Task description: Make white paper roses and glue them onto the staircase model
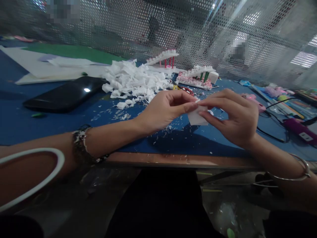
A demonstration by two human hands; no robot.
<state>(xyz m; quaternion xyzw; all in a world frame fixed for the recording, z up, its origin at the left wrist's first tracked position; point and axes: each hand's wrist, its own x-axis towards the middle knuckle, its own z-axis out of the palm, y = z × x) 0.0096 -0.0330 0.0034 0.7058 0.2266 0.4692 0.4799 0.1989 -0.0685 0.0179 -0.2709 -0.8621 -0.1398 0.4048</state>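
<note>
A small piece of white paper (pixel 197 118) hangs just above the blue table, pinched between both hands. My left hand (pixel 166 108) holds its upper edge with thumb and forefinger closed together. On the other side, my right hand (pixel 230 115) grips the same paper between its thumb and fingers. Behind my left hand lies a loose heap of torn white paper pieces (pixel 138 79), with small scraps scattered in front of it. Scissors with red and yellow handles (pixel 184 89) lie just beyond my fingers, partly hidden by them.
A black phone-like slab (pixel 65 94) lies at the left, near white sheets (pixel 61 71) and a green sheet (pixel 69 51). Two small stair-like paper models (pixel 164 59) stand at the back before a perforated metal screen (pixel 123 29). A pink tool (pixel 255 101), cables and a purple object (pixel 300 130) lie right.
</note>
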